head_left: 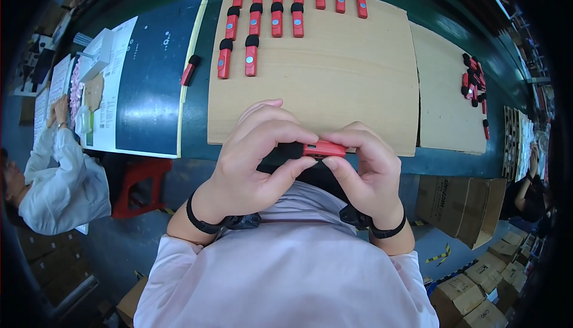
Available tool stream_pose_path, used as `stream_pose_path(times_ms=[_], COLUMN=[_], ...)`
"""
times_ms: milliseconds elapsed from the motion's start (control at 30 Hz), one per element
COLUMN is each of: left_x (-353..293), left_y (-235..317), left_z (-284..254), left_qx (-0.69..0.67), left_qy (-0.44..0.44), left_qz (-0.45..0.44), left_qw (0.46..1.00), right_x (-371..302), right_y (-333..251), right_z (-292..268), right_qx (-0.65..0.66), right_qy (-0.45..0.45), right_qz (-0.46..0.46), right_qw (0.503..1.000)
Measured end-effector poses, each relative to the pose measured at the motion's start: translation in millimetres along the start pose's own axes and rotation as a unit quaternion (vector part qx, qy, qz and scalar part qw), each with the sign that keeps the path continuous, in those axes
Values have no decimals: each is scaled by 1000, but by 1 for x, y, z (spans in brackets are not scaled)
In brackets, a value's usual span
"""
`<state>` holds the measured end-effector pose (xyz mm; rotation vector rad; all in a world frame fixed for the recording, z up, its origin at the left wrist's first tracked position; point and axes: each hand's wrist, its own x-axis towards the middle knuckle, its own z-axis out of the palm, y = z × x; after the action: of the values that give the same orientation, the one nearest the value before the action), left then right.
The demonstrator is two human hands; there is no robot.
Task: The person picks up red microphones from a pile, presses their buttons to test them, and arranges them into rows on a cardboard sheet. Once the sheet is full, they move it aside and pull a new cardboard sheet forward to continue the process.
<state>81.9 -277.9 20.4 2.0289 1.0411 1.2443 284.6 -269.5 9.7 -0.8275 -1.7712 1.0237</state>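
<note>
Between my hands, in front of my chest, I hold a small red clip-on microphone (328, 148) lengthwise. Its black foam cap points left, and a small port shows on the narrow side turned upward. My left hand (252, 156) pinches it near the cap, with thumb and index finger close to where foam meets red body. At the other end, my right hand (371, 167) grips the red body between thumb and fingers. Beyond them, similar red microphones (251, 59) lie in rows on a cardboard sheet (334, 83), each with a black foam cap and most showing a round pale button.
One red microphone (188, 73) lies by a dark blue board (158, 83) at left. More are heaped on the right cardboard piece (444, 89). A person in a white top (65, 179) works at far left beside a red stool (143, 191). Cardboard boxes (459, 206) stand at lower right.
</note>
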Motion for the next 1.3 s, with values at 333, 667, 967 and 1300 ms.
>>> stream_pose_path(times_ms=[333,667,967,1300], left_x=[4,4,-19,-28], left_y=[-8,-10,-61,-105], left_z=[-1,-20,-80,-108], left_qx=[7,-27,106,176], left_qy=[-3,72,197,285], left_qz=[22,-25,-71,-161], left_qw=[1000,997,972,929], right_x=[6,46,133,147], right_y=[0,-21,23,64], right_z=[3,-34,-106,-110], right_qx=[-21,11,-451,-580], right_qy=[-10,-136,-58,-102], right_qz=[-19,90,21,-14], right_qw=[1000,987,890,808])
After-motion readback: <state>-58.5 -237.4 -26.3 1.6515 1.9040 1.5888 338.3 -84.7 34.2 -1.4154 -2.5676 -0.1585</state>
